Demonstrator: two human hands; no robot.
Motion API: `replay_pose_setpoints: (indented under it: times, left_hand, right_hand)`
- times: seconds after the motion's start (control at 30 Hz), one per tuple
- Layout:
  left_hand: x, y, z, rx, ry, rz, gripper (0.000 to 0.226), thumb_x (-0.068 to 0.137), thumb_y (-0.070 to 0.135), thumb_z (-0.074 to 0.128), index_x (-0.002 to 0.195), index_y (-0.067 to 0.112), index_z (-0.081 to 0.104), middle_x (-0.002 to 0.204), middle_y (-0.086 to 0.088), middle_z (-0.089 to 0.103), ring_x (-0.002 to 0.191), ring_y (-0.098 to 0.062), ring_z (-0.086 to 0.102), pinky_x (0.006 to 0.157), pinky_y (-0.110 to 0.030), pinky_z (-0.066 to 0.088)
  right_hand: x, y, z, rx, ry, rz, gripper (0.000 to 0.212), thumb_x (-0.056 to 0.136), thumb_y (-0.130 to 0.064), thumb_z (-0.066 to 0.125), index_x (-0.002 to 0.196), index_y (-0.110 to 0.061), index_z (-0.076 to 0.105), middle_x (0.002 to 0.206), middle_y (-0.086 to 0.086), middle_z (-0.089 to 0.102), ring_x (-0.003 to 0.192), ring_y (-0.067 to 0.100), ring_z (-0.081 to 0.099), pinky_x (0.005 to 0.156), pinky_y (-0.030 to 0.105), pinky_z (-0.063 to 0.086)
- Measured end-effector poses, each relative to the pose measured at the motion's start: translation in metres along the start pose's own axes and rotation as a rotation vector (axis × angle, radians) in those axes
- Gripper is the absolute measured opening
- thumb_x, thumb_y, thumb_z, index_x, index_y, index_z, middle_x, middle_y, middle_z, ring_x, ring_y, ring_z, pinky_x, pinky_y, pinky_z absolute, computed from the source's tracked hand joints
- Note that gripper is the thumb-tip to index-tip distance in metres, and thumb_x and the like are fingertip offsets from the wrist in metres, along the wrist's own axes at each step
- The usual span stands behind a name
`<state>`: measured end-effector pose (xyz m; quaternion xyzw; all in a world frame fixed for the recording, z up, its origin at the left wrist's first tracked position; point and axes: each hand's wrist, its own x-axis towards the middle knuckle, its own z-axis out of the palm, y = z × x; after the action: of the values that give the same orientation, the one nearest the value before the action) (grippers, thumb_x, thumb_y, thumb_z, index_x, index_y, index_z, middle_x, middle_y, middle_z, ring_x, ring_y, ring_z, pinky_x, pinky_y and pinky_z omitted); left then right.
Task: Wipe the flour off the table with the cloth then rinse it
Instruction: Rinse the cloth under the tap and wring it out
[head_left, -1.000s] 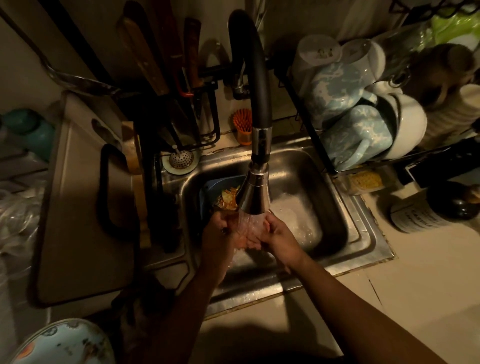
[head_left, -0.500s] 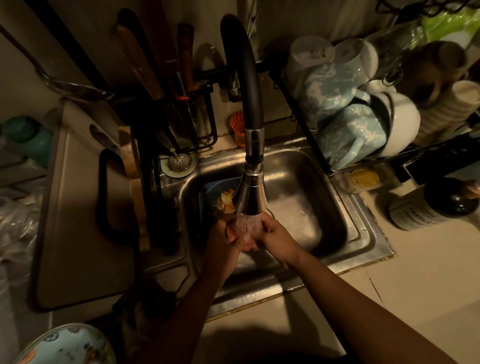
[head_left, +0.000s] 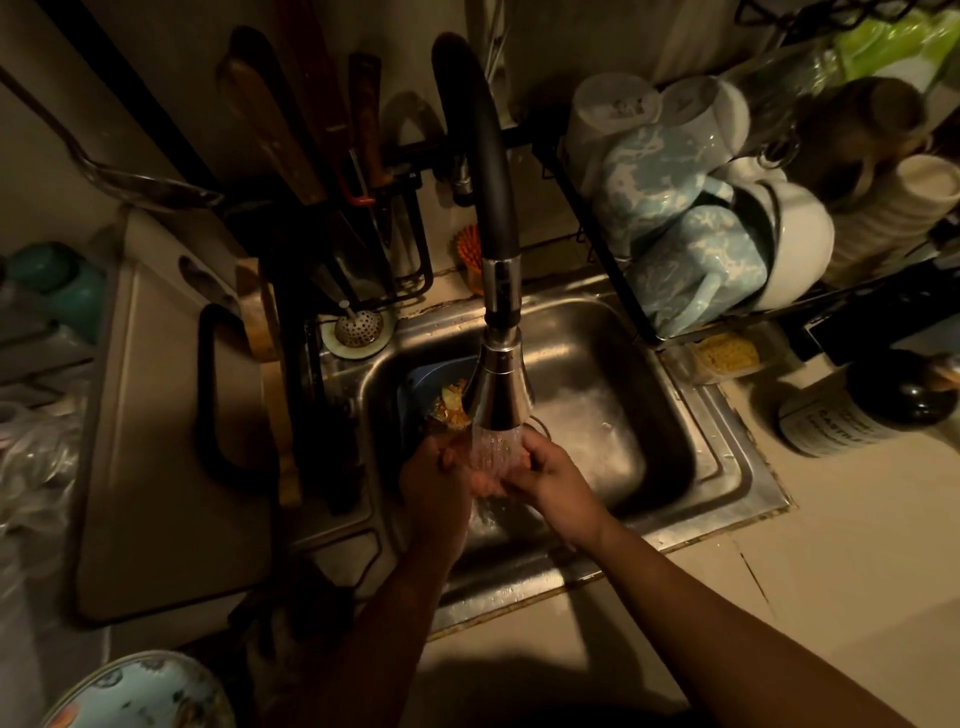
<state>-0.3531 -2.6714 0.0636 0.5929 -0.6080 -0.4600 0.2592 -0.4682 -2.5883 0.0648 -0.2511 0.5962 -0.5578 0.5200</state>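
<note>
A dim kitchen, a steel sink (head_left: 727, 483) set in a pale counter (head_left: 857, 545). Both hands meet under the tap (head_left: 498, 395), in its spray, over the near side of the basin. The left hand (head_left: 434, 488) and right hand (head_left: 558, 480) face each other, fingers curled inward and touching. I cannot tell whether the cloth is bunched between them, as water and gloom hide it. Neither hand is nearer. A bowl (head_left: 421, 384) of scraps sits just behind the left hand, and the spray head hangs close above the knuckles. The mug rack (head_left: 675, 244) stands well apart.
</note>
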Motion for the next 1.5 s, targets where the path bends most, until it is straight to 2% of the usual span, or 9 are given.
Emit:
replay_pose_setpoints:
  times: [0.13, 0.33, 0.5, 0.6, 0.7, 0.87, 1.13, 1.3, 1.5]
  left_hand:
    - [0.002, 0.006, -0.005, 0.105, 0.032, 0.008, 0.021, 0.091, -0.001, 0.052, 0.102, 0.007, 0.068, 0.091, -0.005, 0.067, 0.081, -0.018, 0.058, 0.066, -0.025, 0.041]
    - [-0.012, -0.003, 0.002, -0.026, -0.287, -0.133, 0.011, 0.088, 0.020, 0.063, 0.089, 0.022, 0.074, 0.079, 0.001, 0.075, 0.074, -0.020, 0.073, 0.071, -0.049, 0.060]
    - [-0.013, 0.003, 0.001, -0.209, -0.139, -0.273, 0.020, 0.087, 0.011, 0.058, 0.081, 0.023, 0.073, 0.080, -0.002, 0.075, 0.081, -0.029, 0.072, 0.078, -0.052, 0.059]
    - [-0.020, 0.013, 0.000, -0.321, -0.166, -0.297, 0.025, 0.087, -0.002, 0.053, 0.085, 0.013, 0.074, 0.083, -0.014, 0.075, 0.082, -0.036, 0.071, 0.076, -0.047, 0.058]
    - [-0.027, 0.021, 0.000, -0.418, -0.198, -0.276, 0.024, 0.082, -0.013, 0.054, 0.085, 0.002, 0.072, 0.078, -0.020, 0.073, 0.069, -0.031, 0.069, 0.061, -0.035, 0.056]
    - [-0.017, 0.011, -0.003, -0.415, -0.166, -0.338, 0.029, 0.088, -0.004, 0.049, 0.083, 0.009, 0.074, 0.081, -0.020, 0.072, 0.070, -0.030, 0.065, 0.060, -0.033, 0.051]
    - [-0.024, 0.018, -0.002, -0.411, -0.241, -0.307, 0.036, 0.087, -0.010, 0.040, 0.088, 0.005, 0.073, 0.078, -0.017, 0.073, 0.064, -0.027, 0.068, 0.055, -0.032, 0.054]
    - [-0.030, 0.008, 0.001, -0.311, -0.329, -0.284, 0.027, 0.088, 0.005, 0.051, 0.094, 0.014, 0.076, 0.082, -0.014, 0.075, 0.077, -0.033, 0.072, 0.078, -0.049, 0.059]
    - [-0.025, 0.019, -0.007, -0.227, -0.327, -0.240, 0.035, 0.082, -0.012, 0.047, 0.083, 0.011, 0.074, 0.069, -0.015, 0.071, 0.061, -0.028, 0.065, 0.057, -0.034, 0.051]
  right_hand:
    - [-0.005, -0.006, 0.002, -0.197, -0.020, -0.074, 0.024, 0.097, -0.001, 0.058, 0.114, -0.013, 0.068, 0.099, -0.003, 0.073, 0.094, 0.010, 0.069, 0.085, 0.025, 0.055]
    - [0.001, 0.003, -0.002, -0.250, 0.378, -0.160, 0.027, 0.090, -0.005, 0.069, 0.100, -0.029, 0.073, 0.090, -0.013, 0.075, 0.082, 0.004, 0.069, 0.080, 0.031, 0.057]
    - [-0.012, -0.005, 0.003, -0.559, 0.060, -0.290, 0.013, 0.089, -0.017, 0.074, 0.095, -0.028, 0.073, 0.086, -0.005, 0.066, 0.077, -0.003, 0.060, 0.070, 0.008, 0.042]
    - [-0.001, -0.007, -0.003, -0.584, 0.088, -0.330, 0.026, 0.086, -0.015, 0.073, 0.083, -0.040, 0.066, 0.081, -0.006, 0.059, 0.075, 0.003, 0.056, 0.070, 0.018, 0.044]
    - [0.005, -0.006, -0.005, -0.604, 0.193, -0.298, 0.011, 0.086, -0.012, 0.072, 0.087, -0.023, 0.070, 0.081, -0.007, 0.059, 0.077, 0.004, 0.055, 0.071, 0.024, 0.044]
    - [-0.001, -0.001, -0.010, -0.727, -0.043, -0.334, 0.012, 0.088, -0.024, 0.068, 0.097, -0.019, 0.075, 0.097, 0.003, 0.061, 0.091, 0.006, 0.057, 0.079, 0.019, 0.046]
    - [-0.012, -0.001, -0.009, -0.631, 0.079, -0.368, 0.018, 0.088, -0.024, 0.067, 0.102, -0.019, 0.076, 0.092, -0.008, 0.055, 0.089, -0.005, 0.055, 0.077, 0.009, 0.041]
    - [-0.004, 0.000, -0.024, -0.641, 0.123, -0.299, 0.027, 0.085, -0.016, 0.066, 0.110, -0.021, 0.074, 0.090, -0.016, 0.054, 0.089, -0.011, 0.057, 0.079, 0.003, 0.038]
    - [-0.018, -0.001, -0.005, -0.590, 0.142, -0.313, 0.021, 0.088, -0.006, 0.073, 0.096, -0.025, 0.077, 0.081, -0.009, 0.051, 0.079, -0.005, 0.055, 0.071, 0.006, 0.038]
